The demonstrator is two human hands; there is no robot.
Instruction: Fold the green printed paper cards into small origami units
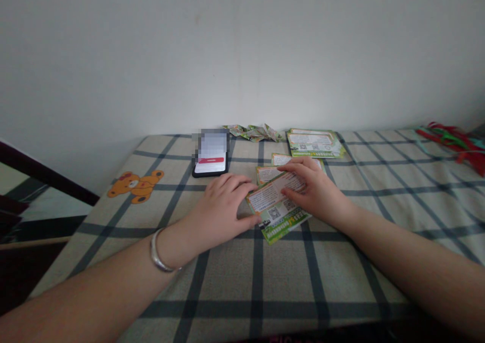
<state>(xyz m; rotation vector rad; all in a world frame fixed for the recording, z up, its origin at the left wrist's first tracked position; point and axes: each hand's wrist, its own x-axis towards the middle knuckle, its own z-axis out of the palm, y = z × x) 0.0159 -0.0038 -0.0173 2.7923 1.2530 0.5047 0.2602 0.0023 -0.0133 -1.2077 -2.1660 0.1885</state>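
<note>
While the left hand (227, 206), spread open, touches a leaflet (265, 197), the right hand (312, 186) rests on it, fingers parted, well in from the near edge of the desk (227, 287).

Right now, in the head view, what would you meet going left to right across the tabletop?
Bear → phone → crumpled strip → far cards → red bundle. Left out for overlapping: left hand, near cards, right hand.
</note>
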